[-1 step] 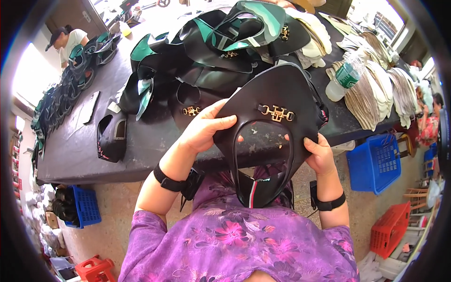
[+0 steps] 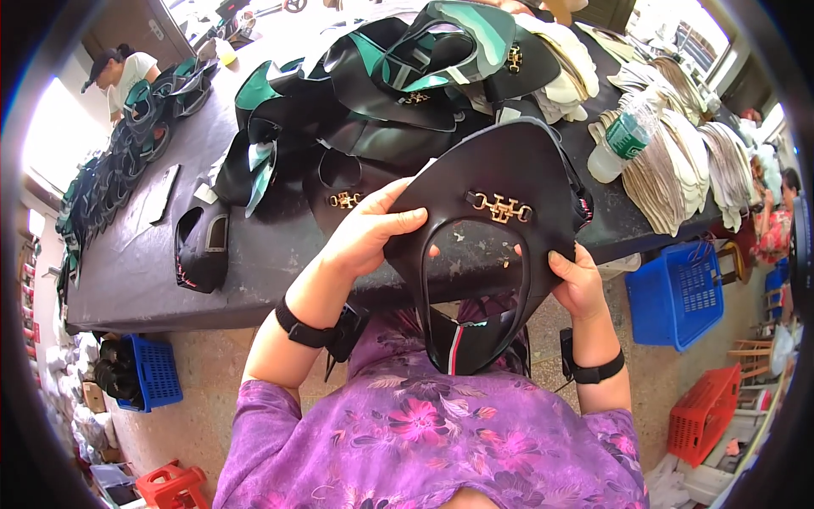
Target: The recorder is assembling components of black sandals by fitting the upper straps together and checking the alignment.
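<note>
Between my hands is a black shoe upper (image 2: 492, 165) with a gold metal buckle (image 2: 502, 209) above its oval opening. A red and white stripe runs down its back part, nearest my body. My left hand (image 2: 366, 233) is closed on its left edge, thumb on the front. My right hand (image 2: 580, 282) pinches the right edge, the other fingers behind it. Just beyond my left hand, another black upper (image 2: 325, 197) with a gold buckle lies on the table. A heap of black uppers with green linings (image 2: 373, 89) rises behind.
The dark worktable (image 2: 127, 280) carries a single upper (image 2: 202, 254) at left, a row of uppers (image 2: 119, 170), a plastic bottle (image 2: 623, 140) and stacked pale pieces (image 2: 666, 182). Blue baskets (image 2: 678, 318) and a red basket (image 2: 704, 416) stand beside it. A person (image 2: 127, 75) works at far left.
The shoe upper has tipped very slightly in my hands. Both hands keep the same hold.
</note>
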The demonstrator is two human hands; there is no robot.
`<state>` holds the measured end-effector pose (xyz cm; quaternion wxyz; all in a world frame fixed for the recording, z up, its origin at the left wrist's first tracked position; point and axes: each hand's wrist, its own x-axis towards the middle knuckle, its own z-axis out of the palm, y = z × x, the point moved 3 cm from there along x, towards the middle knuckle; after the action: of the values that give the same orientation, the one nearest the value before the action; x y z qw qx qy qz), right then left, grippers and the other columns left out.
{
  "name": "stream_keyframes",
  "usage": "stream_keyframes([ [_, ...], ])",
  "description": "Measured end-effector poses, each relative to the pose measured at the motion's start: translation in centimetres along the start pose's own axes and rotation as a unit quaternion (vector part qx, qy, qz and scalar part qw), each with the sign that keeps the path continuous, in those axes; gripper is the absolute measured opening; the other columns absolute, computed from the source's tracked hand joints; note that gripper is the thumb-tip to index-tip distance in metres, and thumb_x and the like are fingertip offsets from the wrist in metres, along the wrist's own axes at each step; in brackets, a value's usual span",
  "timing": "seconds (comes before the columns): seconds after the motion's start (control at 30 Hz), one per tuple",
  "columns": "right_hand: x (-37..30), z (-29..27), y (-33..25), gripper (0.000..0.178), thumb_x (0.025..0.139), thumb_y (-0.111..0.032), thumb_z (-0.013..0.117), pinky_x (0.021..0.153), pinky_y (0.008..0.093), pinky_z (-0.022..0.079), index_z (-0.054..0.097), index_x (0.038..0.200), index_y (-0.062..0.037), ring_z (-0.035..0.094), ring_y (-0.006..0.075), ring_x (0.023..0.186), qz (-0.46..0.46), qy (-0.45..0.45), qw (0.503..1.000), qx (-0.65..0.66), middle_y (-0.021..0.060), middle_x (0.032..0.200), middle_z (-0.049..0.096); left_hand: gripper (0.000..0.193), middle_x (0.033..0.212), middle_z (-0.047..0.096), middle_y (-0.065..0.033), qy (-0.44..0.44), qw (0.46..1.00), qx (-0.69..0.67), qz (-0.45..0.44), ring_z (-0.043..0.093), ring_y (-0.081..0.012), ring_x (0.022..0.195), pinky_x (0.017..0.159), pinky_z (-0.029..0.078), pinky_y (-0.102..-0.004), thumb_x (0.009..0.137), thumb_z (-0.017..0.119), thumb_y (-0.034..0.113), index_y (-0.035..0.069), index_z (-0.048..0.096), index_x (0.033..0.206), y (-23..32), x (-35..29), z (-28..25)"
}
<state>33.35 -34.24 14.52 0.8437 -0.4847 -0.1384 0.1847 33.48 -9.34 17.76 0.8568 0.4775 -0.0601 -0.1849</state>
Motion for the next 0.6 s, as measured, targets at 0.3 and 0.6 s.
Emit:
stream_keyframes([
  [0.3,0.4,-2.1,-2.8,0.052,0.077,-0.014,0.063,0.092,0.0394,0.039,0.043,0.119,0.008,0.052,0.0305,0.104,0.054,-0.205,0.977,0.002,0.0208,0.115,0.051,0.046,0.101,0.057,-0.0098,-0.072,0.996,0.037,-0.023,0.06,-0.0203,0.081,0.074,0.051,-0.0346,0.081,0.058,0.007,0.001,0.039,0.123,0.2,0.5,1.9],
  [0.6,2.1,1.4,-5.6,0.065,0.078,-0.015,0.06,0.092,0.0456,0.038,0.026,0.128,0.0094,0.046,0.0375,0.111,0.153,-0.313,0.935,0.057,0.0296,0.124,0.039,0.047,0.105,0.057,-0.0084,-0.086,0.996,0.031,-0.014,0.058,-0.0195,0.089,0.079,0.048,-0.033,0.08,0.059,0.008,0.001,0.041,0.123,0.8,0.8,2.4],
])
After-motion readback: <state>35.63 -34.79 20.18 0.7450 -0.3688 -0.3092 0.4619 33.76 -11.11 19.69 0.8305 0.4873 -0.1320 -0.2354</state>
